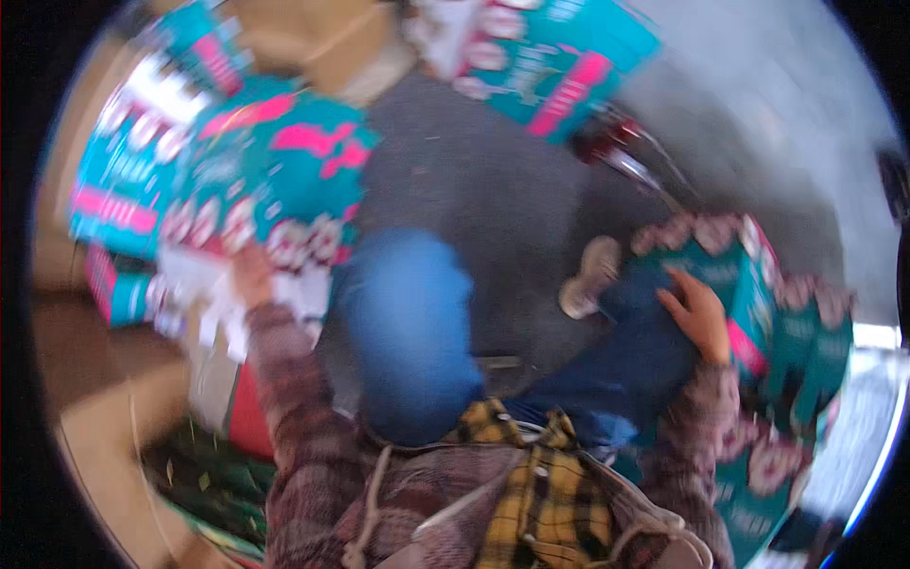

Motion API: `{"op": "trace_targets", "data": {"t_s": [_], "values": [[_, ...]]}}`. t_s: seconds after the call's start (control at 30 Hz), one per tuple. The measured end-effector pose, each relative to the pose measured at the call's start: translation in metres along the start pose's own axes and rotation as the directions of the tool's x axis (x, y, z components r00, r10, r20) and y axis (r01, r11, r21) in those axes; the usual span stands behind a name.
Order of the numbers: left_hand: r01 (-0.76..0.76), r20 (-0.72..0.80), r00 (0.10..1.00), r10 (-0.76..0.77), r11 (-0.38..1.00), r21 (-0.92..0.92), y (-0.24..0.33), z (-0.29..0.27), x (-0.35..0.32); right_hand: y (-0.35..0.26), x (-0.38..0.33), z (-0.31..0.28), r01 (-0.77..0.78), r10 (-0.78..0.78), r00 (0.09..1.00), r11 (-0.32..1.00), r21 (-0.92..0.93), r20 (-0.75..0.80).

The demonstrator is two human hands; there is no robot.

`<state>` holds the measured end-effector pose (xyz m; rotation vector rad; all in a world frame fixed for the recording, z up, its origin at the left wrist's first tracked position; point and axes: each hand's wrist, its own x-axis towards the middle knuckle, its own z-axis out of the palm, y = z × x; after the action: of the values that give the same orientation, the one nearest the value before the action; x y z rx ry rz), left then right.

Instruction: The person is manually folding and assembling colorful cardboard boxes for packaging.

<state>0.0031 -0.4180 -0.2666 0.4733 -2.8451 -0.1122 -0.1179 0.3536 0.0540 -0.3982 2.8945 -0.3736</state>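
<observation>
My left hand [252, 275] reaches to the near edge of a teal printed box [223, 156] with pink patches and flower-like round pictures. Motion blurs its fingers, and I cannot tell whether they grip the box or only touch it. White, paper-like sheets or flaps [204, 294] lie beneath that hand. On the right, my right hand [700, 318] is at my bent leg in blue jeans, with its thumb and fingers apart and nothing in it. Just beyond that hand stands a teal box [718, 248] with the same kind of print.
Another teal box [569, 57] lies at the far middle. A dark red object with metal rods [616, 147] sits beside it on the floor. More teal boxes [806, 351] are at the right. Brown cardboard [313, 43] lies at the far left, and a dark green bag-like thing [209, 484] at the near left.
</observation>
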Motion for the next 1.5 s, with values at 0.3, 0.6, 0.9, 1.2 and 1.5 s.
{"op": "trace_targets", "data": {"t_s": [0.3, 0.6, 0.9, 1.2, 1.5], "values": [[0.037, -0.148, 0.859, -0.490, 0.348, -0.937, 0.204, -0.191, 0.015, 0.023, -0.034, -0.020, -0.081, 0.075, 0.989, 0.996, -0.040, -0.127], [0.329, -0.156, 0.800, -0.579, 0.642, -0.692, 0.387, -0.316, 0.008, 0.032, -0.043, -0.019, -0.034, 0.035, 0.971, 0.999, 0.007, -0.239], [-0.619, -0.144, 0.725, 0.674, 0.545, -0.566, 0.529, -0.207, -0.105, -0.004, -0.017, 0.025, -0.245, 0.220, 0.940, -0.098, 0.965, 0.261], [-0.565, -0.046, 0.500, 0.865, 0.286, -0.774, 0.537, -0.207, -0.118, 0.035, -0.035, 0.059, -0.315, 0.317, 0.884, -0.141, 0.939, 0.344], [-0.027, 0.145, 0.773, 0.618, 0.261, -0.965, 0.558, -0.221, -0.063, 0.003, -0.037, 0.046, -0.158, 0.010, 0.987, -0.046, 0.986, 0.158]]}}
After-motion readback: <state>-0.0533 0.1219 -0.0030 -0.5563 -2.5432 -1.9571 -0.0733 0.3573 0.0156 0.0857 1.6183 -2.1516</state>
